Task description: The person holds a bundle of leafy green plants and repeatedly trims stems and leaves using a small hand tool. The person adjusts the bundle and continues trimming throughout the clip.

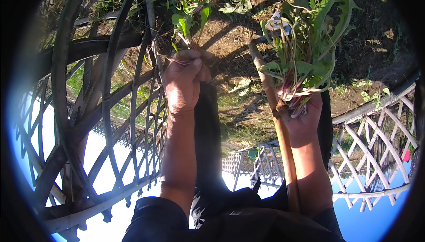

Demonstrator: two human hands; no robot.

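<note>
My left hand [187, 76] is closed on a small leafy plant [187, 29], its green leaves pointing away from me. The thumb lies over its reddish stems. In my right hand [305, 112] is a large bunch of uprooted leafy greens [305, 49], with pale and reddish stem bases gathered at the palm. A long wooden tool handle [285, 149] runs beside my right forearm, up past the bunch. At its far end a metal head [277, 22], perhaps a hoe's, is partly hidden by leaves. Whether the right fingers also touch the handle I cannot tell.
A dark lattice fence [109, 86] rises close along my left arm. Another lattice fence [372, 149] stands at the right. Loose wilted leaves [240, 6] lie on the sunlit soil [222, 36]. More low plants [375, 97] grow by the right fence's rail.
</note>
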